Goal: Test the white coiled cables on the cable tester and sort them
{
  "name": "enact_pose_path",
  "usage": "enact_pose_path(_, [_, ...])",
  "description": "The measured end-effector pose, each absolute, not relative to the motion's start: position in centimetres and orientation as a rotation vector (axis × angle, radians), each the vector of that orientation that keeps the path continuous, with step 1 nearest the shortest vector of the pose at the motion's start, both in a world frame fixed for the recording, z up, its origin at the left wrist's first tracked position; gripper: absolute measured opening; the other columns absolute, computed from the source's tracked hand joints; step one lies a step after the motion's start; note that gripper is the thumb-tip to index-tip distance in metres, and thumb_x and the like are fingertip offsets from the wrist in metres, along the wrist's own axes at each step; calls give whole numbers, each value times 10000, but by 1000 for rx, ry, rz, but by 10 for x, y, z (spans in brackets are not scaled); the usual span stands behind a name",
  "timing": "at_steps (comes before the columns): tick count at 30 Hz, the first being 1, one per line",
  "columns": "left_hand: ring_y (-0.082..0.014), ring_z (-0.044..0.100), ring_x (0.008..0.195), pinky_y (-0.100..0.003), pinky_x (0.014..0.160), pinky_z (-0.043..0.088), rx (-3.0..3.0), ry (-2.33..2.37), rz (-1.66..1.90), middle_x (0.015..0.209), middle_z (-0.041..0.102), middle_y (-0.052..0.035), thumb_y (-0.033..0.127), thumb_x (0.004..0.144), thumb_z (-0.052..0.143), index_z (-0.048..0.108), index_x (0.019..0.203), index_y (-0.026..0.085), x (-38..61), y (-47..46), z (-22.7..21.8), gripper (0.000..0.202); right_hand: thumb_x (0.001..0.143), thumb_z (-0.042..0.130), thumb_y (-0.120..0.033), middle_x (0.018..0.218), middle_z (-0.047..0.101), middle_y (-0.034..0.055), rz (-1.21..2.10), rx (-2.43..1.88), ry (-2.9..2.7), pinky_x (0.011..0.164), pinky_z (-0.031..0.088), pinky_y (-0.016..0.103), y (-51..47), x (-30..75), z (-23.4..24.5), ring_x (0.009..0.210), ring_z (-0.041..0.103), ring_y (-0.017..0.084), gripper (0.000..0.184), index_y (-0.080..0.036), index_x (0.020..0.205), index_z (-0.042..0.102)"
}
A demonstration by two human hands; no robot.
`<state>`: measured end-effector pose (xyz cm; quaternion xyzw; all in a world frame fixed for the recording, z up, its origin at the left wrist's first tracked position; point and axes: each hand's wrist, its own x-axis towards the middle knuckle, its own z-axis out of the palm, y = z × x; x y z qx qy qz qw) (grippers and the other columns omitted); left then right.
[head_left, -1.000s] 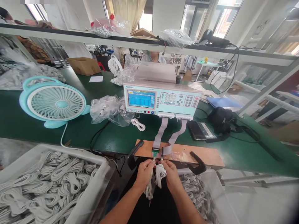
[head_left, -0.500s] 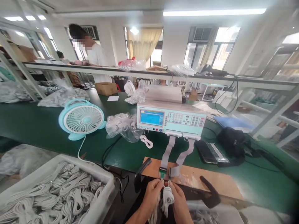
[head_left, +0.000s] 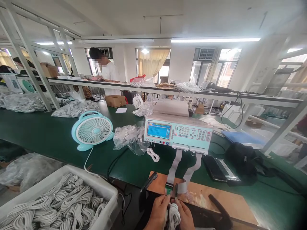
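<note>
At the lower middle of the head view, my left hand (head_left: 157, 211) is closed, thumb and finger pinched at one end of a bundled white cable (head_left: 174, 216). My right hand (head_left: 184, 214) pinches the cable's other side, and the coil hangs between the hands. Just beyond my fingertips is a small green circuit board (head_left: 168, 191), joined to a grey ribbon cable (head_left: 173, 172). A second ribbon cable (head_left: 190, 171) ends close to my right fingertips. Both ribbons run from the front of a light-blue tester (head_left: 178, 132) with a lit screen. The connectors in my fingers are mostly hidden.
A white bin (head_left: 109, 187) of coiled cables stands at left. On the green table are a blue fan (head_left: 94, 131), a loose cable coil (head_left: 153, 155), plastic bags (head_left: 126, 135) and a black phone (head_left: 214, 167). Black clamps (head_left: 146, 188) flank the wooden board (head_left: 201, 188). A person works behind the shelf.
The camera has tilted upward, so the tester, fan and hands sit lower in the picture. Both hands keep hold of the white cable beside the green board.
</note>
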<state>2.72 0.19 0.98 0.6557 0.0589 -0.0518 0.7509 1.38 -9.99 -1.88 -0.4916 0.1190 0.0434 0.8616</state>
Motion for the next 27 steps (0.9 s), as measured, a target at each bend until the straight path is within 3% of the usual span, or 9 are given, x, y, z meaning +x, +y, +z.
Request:
enact_pose_path(7, [-112,338,507,-244,501,267,1452,147,-23,477,345,32,575,644,585,388,449,183,24,-5,-2,480,539,762,-522,522,556,4,36,-1079,238,471,400,262,-92,10,-18,523,529,188,378,-183,598,603])
enact_pose_path(10, [-114,396,521,-236,515,310,1406,123,-66,497,410,23,555,685,572,470,502,159,7,-7,2,448,626,701,-520,521,515,-18,83,-1147,206,464,365,242,-100,-10,-7,491,477,151,364,-183,599,567])
enact_pose_path(14, [-68,322,363,-194,387,228,1188,294,-347,456,398,69,576,710,545,555,715,161,-18,3,14,414,742,590,-478,548,491,-21,137,-1530,177,501,356,243,-158,-48,2,522,451,151,321,-192,601,555])
enact_pose_path(16, [-53,322,350,-174,363,202,992,380,-433,499,440,64,559,712,560,539,722,164,-20,11,17,396,759,564,-444,568,509,0,123,-1891,149,543,372,268,-195,-68,0,568,476,180,301,-201,582,564])
enact_pose_path(19, [-46,353,375,-158,364,225,743,467,-522,512,431,61,523,735,569,506,674,158,-16,18,14,375,753,578,-377,736,577,57,-56,-2309,172,639,409,329,-221,-94,-5,685,528,232,176,-207,738,624])
enact_pose_path(21, [-46,360,385,-156,372,243,639,496,-573,500,405,64,518,753,561,495,671,157,-13,18,11,376,798,541,-315,845,584,73,-75,-2331,56,698,429,343,-212,-105,-2,761,546,234,175,-213,918,618])
enact_pose_path(24, [-51,372,397,-166,395,291,599,523,-631,495,381,74,545,740,571,497,704,162,-12,16,7,392,856,457,-187,925,569,56,93,-2167,-274,741,444,299,-175,-107,16,820,548,189,275,-232,1110,549])
enact_pose_path(27, [-53,365,392,-180,409,322,659,548,-670,489,359,91,579,708,588,496,747,176,-13,17,6,415,805,437,-67,998,544,56,148,-2140,-592,773,425,288,-147,-98,38,885,520,180,438,-247,1197,510])
